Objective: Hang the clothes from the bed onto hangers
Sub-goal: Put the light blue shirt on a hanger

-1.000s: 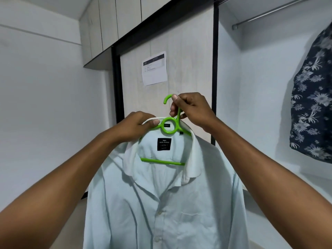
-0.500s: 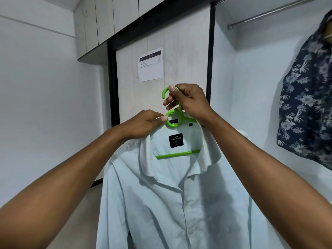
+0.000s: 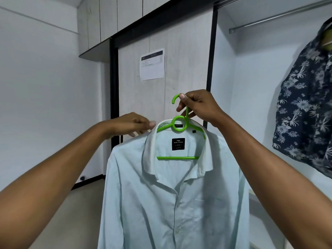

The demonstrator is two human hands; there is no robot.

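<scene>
Two hands up, one pale mint shirt (image 3: pixel 170 203) in work. Left side: my left hand (image 3: pixel 136 124) comes in from lower left, arm stretched, knuckles up, fingers bent down onto the shirt's shoulder just beside the collar (image 3: pixel 150 155). It is blurred there, so I cannot tell if I'm pinching the cloth or only touching it. Middle: the shirt already sits on the green plastic hanger (image 3: pixel 177 157), both shoulders over the hanger arms, collar spread open, black neck label (image 3: pixel 178 144) showing. It hangs free in the air in front of a wardrobe door panel (image 3: pixel 186 69) with a printed sheet (image 3: pixel 152 64) stuck on it. No bed in view. Right of that: my right hand (image 3: pixel 199 106) is clamped on the hanger's stem just under the hook, thumb tip against the hook's curve, fingers wrapped behind, carrying the whole weight. Far right: an open wardrobe bay with a metal rail (image 3: pixel 280 14) high up and a navy floral shirt (image 3: pixel 305 108) already hanging inside. Step, as I judge it: dressing the hanger is about done, and this is the last tidy of the left shoulder. The next move calls for freeing the left hand and lifting the right arm up and to the right. The hook's mouth then has to line up with the rail and drop over it near the floral shirt, without the shoulders slipping off.
</scene>
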